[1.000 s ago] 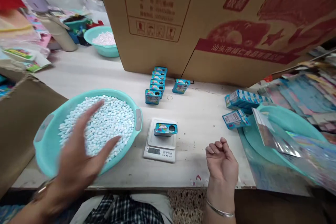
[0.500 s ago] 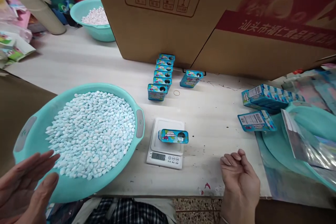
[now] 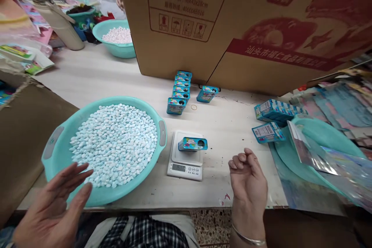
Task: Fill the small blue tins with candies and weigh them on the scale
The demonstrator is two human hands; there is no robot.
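My left hand, fingers stretched and thumb apart, hovers over the near left rim of a turquoise basin with nothing in it. Pale blue and white candy tablets fill much of the basin. Right of it, a white digital scale bears a blue candy tin, with digits lit on its display. My right hand is palm up above the table to the right of the scale, fingers curled in. No object shows in its grasp, and it touches neither scale nor tin.
A row of similar blue tins stands before a big cardboard box, with a single tin beside it. More tins are stacked at right, near a turquoise tub holding plastic packaging. Another candy basin is behind left.
The camera view has shifted, showing more of the box. My right hand has come somewhat closer to the scale, and my left a little farther over the basin. The tin stays on the scale.
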